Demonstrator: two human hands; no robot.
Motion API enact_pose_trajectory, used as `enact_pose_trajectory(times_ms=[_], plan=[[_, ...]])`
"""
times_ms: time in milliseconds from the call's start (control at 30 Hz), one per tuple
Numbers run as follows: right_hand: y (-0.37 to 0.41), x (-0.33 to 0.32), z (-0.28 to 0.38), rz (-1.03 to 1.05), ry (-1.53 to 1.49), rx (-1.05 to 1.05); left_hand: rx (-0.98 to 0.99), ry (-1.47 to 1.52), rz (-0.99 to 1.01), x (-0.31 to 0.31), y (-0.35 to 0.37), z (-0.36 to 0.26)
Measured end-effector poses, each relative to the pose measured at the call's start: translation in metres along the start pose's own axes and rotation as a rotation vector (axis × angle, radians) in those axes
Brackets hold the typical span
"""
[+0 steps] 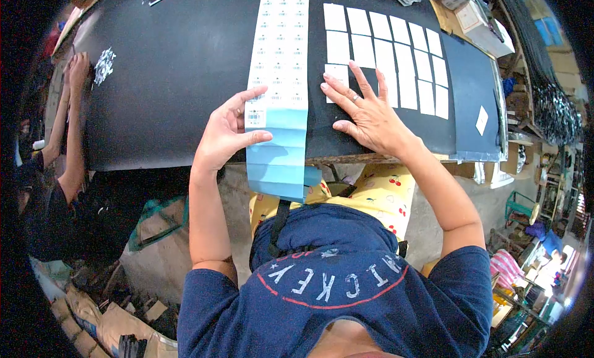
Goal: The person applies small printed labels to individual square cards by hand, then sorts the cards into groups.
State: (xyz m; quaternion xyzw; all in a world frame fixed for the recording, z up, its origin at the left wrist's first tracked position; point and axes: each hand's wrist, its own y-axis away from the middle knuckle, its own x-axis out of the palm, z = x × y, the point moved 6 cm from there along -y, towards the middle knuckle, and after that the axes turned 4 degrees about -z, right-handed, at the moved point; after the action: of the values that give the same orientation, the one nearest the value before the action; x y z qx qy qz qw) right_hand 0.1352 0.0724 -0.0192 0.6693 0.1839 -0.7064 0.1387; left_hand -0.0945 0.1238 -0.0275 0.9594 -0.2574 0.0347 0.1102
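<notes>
A long strip of barcode labels (278,45) runs down the black table and hangs over its front edge. Its lower part is bare blue backing (276,150), with one label (255,115) left at the left side. My left hand (226,129) is at the strip's left edge, thumb and index finger apart on either side of that label. White rectangular cards (405,67) lie in rows to the right of the strip. Over the nearest cards at their left, my right hand (371,120) is spread, fingertips at a card (337,74); its palm hides part of the rows.
Another person's hands (77,67) are at the table's left end beside a pile of small silvery pieces (104,67). A single white card (482,120) lies on the right part of the table. Boxes (479,24) stand at the back right.
</notes>
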Motion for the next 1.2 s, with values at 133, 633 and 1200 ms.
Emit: enact_pose_trajectory(times_ms=[133,633,1200], plan=[[0.001,0.001,0.0,-0.021,-0.022,0.009,-0.01,-0.003,-0.014,0.0,0.001,0.0],[0.011,-0.002,-0.005,-0.072,-0.13,0.212,-0.022,0.037,-0.002,-0.001,0.0,0.003],[0.023,-0.009,0.002,-0.094,-0.154,0.231,-0.012,0.042,-0.095,0.0,0.002,0.0]])
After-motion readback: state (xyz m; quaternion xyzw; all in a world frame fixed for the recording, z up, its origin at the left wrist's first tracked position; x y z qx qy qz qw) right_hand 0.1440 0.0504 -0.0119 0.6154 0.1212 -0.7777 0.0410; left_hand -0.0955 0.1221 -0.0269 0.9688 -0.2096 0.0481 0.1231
